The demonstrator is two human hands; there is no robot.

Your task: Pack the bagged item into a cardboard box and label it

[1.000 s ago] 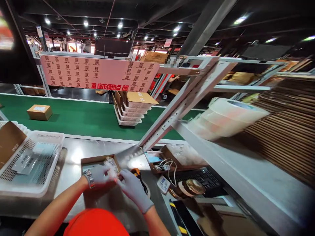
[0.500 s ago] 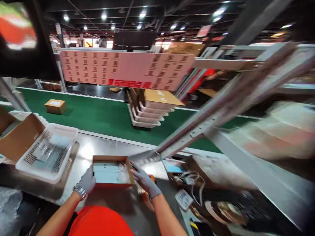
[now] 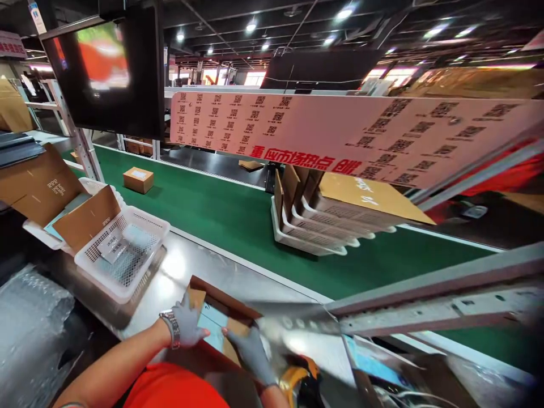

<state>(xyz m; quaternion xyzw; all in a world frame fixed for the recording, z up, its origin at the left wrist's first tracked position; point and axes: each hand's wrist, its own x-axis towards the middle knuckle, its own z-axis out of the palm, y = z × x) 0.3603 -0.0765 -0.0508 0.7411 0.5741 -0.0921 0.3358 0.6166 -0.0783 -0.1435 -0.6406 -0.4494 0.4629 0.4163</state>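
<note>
My left hand (image 3: 187,324) gripped the near left flap of the small cardboard box (image 3: 221,317), its fingers closed on the card, while my right hand (image 3: 250,351) pressed its fingers together on the box's near right flap. The box sat on the steel worktop (image 3: 191,266), with a white mesh basket (image 3: 127,258) to the left of the box and the green conveyor (image 3: 238,215) beyond it. On that belt, farther behind the box, stood a stack of white trays (image 3: 314,226) and a small sealed carton (image 3: 138,179).
</note>
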